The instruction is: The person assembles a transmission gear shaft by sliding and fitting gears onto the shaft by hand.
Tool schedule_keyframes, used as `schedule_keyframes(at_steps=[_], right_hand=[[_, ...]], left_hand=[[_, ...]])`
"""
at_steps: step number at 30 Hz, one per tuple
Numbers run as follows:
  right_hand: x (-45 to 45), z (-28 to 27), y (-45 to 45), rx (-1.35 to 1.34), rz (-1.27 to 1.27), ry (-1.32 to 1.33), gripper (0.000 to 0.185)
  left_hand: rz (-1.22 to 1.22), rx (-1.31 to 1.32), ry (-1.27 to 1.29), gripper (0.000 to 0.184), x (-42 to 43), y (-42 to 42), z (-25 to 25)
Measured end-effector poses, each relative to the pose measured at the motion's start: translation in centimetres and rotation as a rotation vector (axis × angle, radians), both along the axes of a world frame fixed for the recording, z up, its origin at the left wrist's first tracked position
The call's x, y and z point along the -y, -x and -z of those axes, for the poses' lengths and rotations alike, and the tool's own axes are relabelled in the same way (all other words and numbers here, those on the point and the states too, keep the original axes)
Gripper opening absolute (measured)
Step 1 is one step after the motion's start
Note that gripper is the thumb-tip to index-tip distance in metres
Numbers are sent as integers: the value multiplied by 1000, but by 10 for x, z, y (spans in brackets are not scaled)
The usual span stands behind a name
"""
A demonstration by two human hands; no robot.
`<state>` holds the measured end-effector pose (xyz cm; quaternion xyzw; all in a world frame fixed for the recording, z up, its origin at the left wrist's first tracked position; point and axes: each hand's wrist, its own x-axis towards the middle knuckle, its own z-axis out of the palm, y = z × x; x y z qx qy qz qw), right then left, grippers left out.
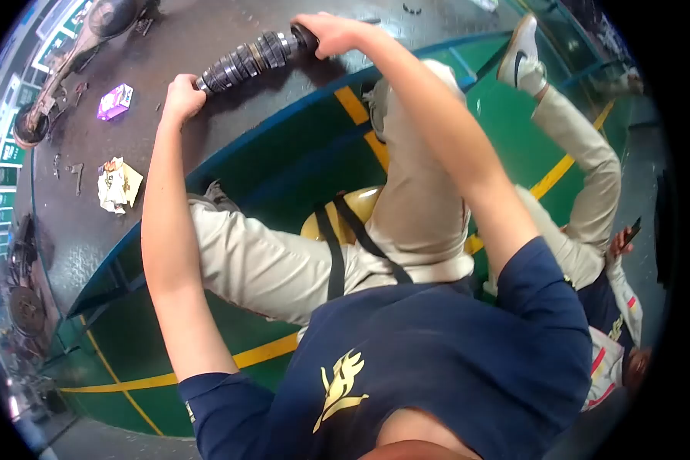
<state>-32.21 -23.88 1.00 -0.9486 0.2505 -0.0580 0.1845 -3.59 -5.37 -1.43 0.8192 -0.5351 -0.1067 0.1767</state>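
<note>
Because the toothed shaft point(245, 64) is probably heavy, stiff and slick, we are gripping its ends, left hand point(182, 100) closed at eleven o'clock, right hand point(330, 34) wrapped at twelve.

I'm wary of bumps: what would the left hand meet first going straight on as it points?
For the left hand, the way over the table looks free to the picture's edge, though depth is unclear.

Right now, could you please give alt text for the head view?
A person's left hand and right hand hold opposite ends of a dark, ridged metal gear shaft over a dark metal workbench, with a purple box and crumpled cream paper nearby.
</note>
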Motion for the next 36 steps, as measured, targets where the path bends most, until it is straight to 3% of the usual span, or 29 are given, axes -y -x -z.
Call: schedule_keyframes(at_steps=[3, 9, 11, 17, 25, 33, 35, 36], right_hand=[[-2, 11, -2, 29, 68, 225, 79], [-1, 3, -5, -35, 111, 169, 64], [-4, -3, -5, -35, 114, 152, 74], [13, -6, -3, 66, -20, 66, 66], [26, -14, -8, -52, -68, -61, 64], [49, 18, -25, 63, -68, 49, 67], [47, 7, -20, 48, -88, 39, 46], [45, 3, -15, 9, -128, 94, 45]], left_hand=[[23, 6, 14, 26, 3, 1, -1], [-2, 19, 21, 27, 0, 8, -6], [-8, 32, 35, 28, -1, 10, -4], [-6, 47, 75, 32, 0, 8, 1], [-21, 38, 76, 33, -1, 8, -1], [14, 57, 145, 31, 2, 0, 10], [17, 66, 146, 31, 3, 2, 10], [17, 52, 169, 30, 3, 1, 11]])
